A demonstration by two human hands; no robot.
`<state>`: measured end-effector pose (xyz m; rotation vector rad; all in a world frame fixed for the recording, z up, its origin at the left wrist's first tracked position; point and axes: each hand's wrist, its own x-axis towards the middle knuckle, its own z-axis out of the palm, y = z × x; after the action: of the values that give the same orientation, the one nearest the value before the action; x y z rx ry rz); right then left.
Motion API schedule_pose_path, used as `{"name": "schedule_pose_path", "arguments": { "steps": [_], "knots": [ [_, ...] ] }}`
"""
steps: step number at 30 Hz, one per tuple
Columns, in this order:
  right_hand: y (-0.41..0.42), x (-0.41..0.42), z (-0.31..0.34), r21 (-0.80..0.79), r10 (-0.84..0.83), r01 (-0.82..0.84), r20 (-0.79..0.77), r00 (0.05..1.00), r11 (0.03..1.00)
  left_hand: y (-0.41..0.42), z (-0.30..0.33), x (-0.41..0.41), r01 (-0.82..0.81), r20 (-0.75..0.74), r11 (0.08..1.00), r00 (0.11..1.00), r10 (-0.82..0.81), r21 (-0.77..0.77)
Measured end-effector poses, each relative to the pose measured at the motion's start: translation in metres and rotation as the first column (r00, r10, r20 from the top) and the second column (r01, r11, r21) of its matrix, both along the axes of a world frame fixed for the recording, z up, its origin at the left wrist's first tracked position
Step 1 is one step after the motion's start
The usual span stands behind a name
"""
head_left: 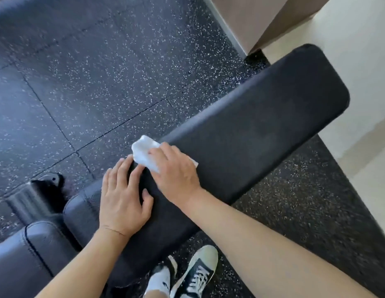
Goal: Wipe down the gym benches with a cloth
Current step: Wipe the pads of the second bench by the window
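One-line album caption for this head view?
Right hand presses a white cloth along the black bench pad; left hand rests flat.

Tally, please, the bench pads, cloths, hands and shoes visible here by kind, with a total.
Bench pads: 2, the long pad and a shorter pad
White cloth: 1
Hands: 2, left hand and right hand
Shoes: 1, a sneaker
Total: 6

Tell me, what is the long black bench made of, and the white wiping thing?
The bench pad looks like padded vinyl or faux leather: matte black, smooth, with rounded edges. The cloth under the right hand looks like soft white fabric or thick paper; it crumples, but blur hides its weave.
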<state>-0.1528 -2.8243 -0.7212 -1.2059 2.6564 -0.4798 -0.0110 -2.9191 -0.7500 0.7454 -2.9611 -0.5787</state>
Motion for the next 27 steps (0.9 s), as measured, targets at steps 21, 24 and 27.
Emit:
{"name": "schedule_pose_path", "arguments": {
  "steps": [21,24,27],
  "knots": [
    [-0.159,0.073,-0.015,0.351,0.377,-0.468,0.298,0.877,0.811,0.026,0.032,0.092,-0.533,0.169,0.843,0.839,0.517,0.066],
    [-0.169,0.095,-0.016,0.3,0.44,-0.539,0.339,0.831,0.787,0.044,0.036,0.091,-0.596,0.186,0.799,0.796,0.575,0.079],
    [-0.16,0.071,-0.012,0.245,0.464,-0.585,0.412,0.784,0.773,0.055,0.038,0.071,-0.655,0.207,0.75,0.749,0.629,0.088]
  ]
}}
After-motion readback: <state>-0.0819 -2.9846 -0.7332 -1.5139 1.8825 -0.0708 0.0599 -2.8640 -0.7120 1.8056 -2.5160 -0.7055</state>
